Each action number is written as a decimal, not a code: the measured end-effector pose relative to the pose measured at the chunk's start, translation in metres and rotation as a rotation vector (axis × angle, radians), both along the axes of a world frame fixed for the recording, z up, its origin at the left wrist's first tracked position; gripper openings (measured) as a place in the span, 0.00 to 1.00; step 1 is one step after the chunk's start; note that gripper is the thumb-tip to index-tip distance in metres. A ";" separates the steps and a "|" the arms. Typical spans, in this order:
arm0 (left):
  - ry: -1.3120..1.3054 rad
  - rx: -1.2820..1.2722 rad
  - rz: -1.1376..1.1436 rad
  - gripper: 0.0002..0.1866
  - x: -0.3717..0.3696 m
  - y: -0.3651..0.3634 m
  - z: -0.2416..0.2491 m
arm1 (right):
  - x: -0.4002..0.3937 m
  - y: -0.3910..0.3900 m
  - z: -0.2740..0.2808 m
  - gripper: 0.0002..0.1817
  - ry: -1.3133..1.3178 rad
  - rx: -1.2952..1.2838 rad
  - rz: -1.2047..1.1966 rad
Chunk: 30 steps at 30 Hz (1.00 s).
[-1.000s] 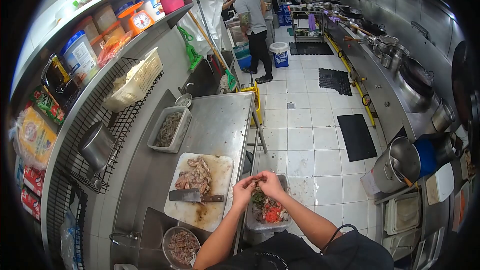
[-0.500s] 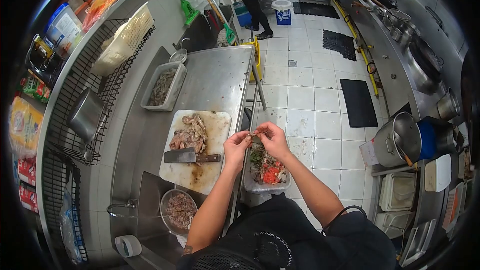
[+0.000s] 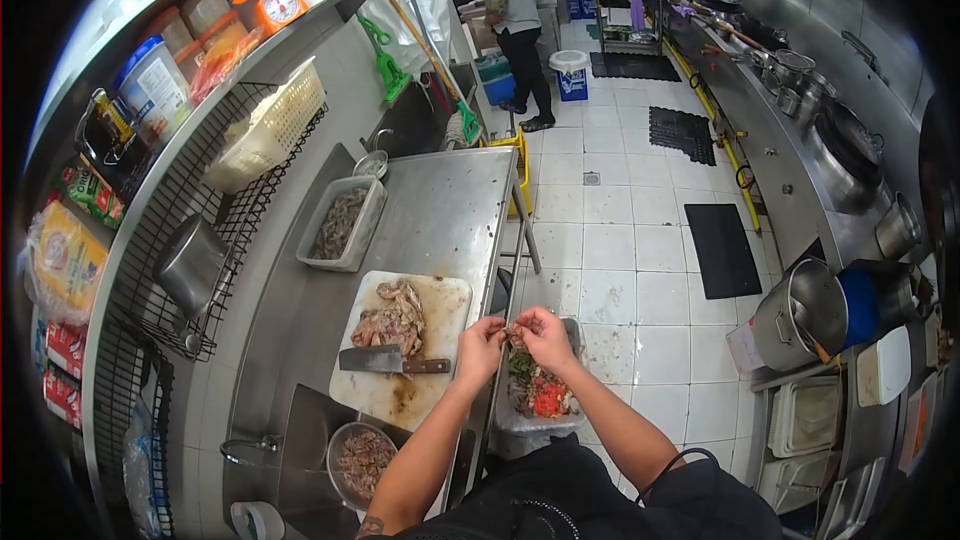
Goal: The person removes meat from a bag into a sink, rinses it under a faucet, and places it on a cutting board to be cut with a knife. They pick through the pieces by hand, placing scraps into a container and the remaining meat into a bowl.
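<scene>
My left hand [image 3: 481, 348] and my right hand [image 3: 543, 340] meet above a scrap bin [image 3: 541, 427], fingertips pinched together. Between them is a small greyish-brown piece [image 3: 510, 329], too small to name. Chopped scraps, some bright red, fill the lined bin. Left of my hands lies a white cutting board [image 3: 452, 311], with a lump of cooked-looking meat [image 3: 392, 316] on it. A cleaver [image 3: 371, 359] lies across the board, its wooden handle towards me. In the sink area, a metal bowl [image 3: 335, 452] holds brownish-pink pieces.
A plastic container of what look like raw shrimp [image 3: 342, 223] stands farther back on the steel counter [image 3: 450, 202]. A tap [image 3: 250, 450] overhangs the sink. Wire shelving lines the left wall. A large pot [image 3: 790, 315] stands at right. Another person [image 3: 518, 20] stands in the aisle.
My view has tilted up, so the counter and hands sit lower in it and more of the other person shows. Both hands stay pinched together over the bin.
</scene>
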State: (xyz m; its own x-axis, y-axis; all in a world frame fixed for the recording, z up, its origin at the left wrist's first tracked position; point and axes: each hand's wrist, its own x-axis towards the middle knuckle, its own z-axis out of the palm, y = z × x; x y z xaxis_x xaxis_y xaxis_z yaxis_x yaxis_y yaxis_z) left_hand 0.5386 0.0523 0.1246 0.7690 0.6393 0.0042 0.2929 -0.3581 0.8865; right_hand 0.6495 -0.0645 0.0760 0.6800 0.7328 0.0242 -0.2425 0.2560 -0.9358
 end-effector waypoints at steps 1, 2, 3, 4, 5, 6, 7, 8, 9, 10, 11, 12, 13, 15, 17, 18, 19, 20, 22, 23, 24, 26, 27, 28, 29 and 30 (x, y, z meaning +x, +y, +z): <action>-0.001 0.003 -0.005 0.12 -0.001 -0.002 0.007 | 0.000 0.001 -0.006 0.07 -0.001 0.003 -0.005; -0.003 0.060 -0.033 0.12 -0.002 -0.003 0.012 | 0.000 0.001 -0.009 0.07 0.033 0.004 0.020; -0.006 0.116 -0.062 0.13 -0.002 -0.004 0.016 | 0.000 0.001 -0.012 0.07 0.068 0.005 0.044; -0.006 0.118 -0.065 0.13 0.000 -0.005 0.019 | 0.000 0.000 -0.015 0.07 0.068 0.007 0.041; -0.016 0.108 -0.057 0.13 0.001 -0.004 0.015 | -0.001 0.000 -0.015 0.08 0.032 -0.022 0.023; -0.026 0.096 -0.046 0.13 0.001 -0.004 0.011 | -0.003 0.000 -0.016 0.09 -0.003 -0.052 0.007; -0.022 0.093 -0.046 0.13 0.002 -0.003 0.006 | -0.005 0.000 -0.017 0.09 0.002 -0.055 0.008; -0.039 0.087 -0.045 0.13 0.005 -0.004 0.004 | -0.006 0.000 -0.016 0.10 -0.052 -0.062 -0.034; -0.057 0.081 -0.045 0.13 0.007 -0.004 0.002 | -0.006 0.001 -0.015 0.11 -0.106 -0.068 -0.076; -0.045 0.075 -0.043 0.13 0.005 -0.004 -0.001 | -0.008 0.001 -0.016 0.11 -0.095 -0.075 -0.073; -0.043 0.093 -0.038 0.13 0.008 -0.003 0.001 | -0.007 0.004 -0.015 0.12 -0.097 -0.035 -0.106; -0.041 0.110 -0.033 0.12 0.009 -0.004 0.003 | -0.006 0.005 -0.014 0.12 -0.099 0.003 -0.140; -0.035 0.105 -0.033 0.12 0.008 -0.006 0.004 | -0.006 0.005 -0.014 0.12 -0.093 -0.002 -0.140; -0.009 0.123 -0.045 0.12 0.009 -0.007 0.005 | -0.005 0.005 -0.009 0.14 -0.150 -0.054 -0.155; -0.009 0.103 -0.043 0.12 0.009 -0.007 0.006 | -0.004 0.007 -0.005 0.14 -0.133 -0.037 -0.156; -0.010 0.083 -0.040 0.11 0.008 -0.007 0.005 | -0.004 0.008 -0.005 0.14 -0.118 -0.020 -0.158; -0.001 0.079 -0.037 0.11 0.008 -0.006 0.004 | -0.004 0.009 -0.005 0.14 -0.109 -0.024 -0.155; -0.035 0.087 -0.040 0.11 0.007 -0.005 0.001 | -0.004 0.009 -0.005 0.14 -0.144 -0.040 -0.147; -0.052 0.104 -0.042 0.11 0.007 -0.003 -0.001 | -0.003 0.008 -0.002 0.15 -0.187 -0.073 -0.125; -0.039 0.096 -0.036 0.11 0.006 -0.004 0.001 | -0.002 0.008 -0.002 0.15 -0.175 -0.082 -0.117; -0.030 0.107 -0.045 0.11 0.006 -0.004 0.003 | -0.002 0.008 -0.002 0.15 -0.197 -0.090 -0.117; -0.027 0.117 -0.055 0.10 0.006 -0.005 0.005 | 0.000 0.008 -0.006 0.14 -0.215 -0.097 -0.111; -0.014 0.108 -0.051 0.10 0.006 -0.006 0.004 | -0.001 0.008 -0.009 0.14 -0.203 -0.106 -0.105; -0.019 0.130 -0.050 0.10 0.006 -0.007 0.005 | 0.000 0.009 -0.011 0.13 -0.221 -0.105 -0.114; -0.027 0.155 -0.049 0.10 0.008 -0.007 0.005 | 0.000 0.009 -0.009 0.13 -0.243 -0.102 -0.125; -0.038 0.136 -0.048 0.10 0.008 -0.007 0.007 | 0.001 0.007 -0.006 0.10 -0.275 -0.119 -0.139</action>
State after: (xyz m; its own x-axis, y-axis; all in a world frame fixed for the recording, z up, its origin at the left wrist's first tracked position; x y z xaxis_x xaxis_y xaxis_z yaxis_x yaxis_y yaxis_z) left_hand 0.5467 0.0449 0.1312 0.7963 0.5934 0.1174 0.2400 -0.4881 0.8391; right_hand 0.6500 -0.0578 0.0698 0.7538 0.6418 0.1408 0.0532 0.1539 -0.9867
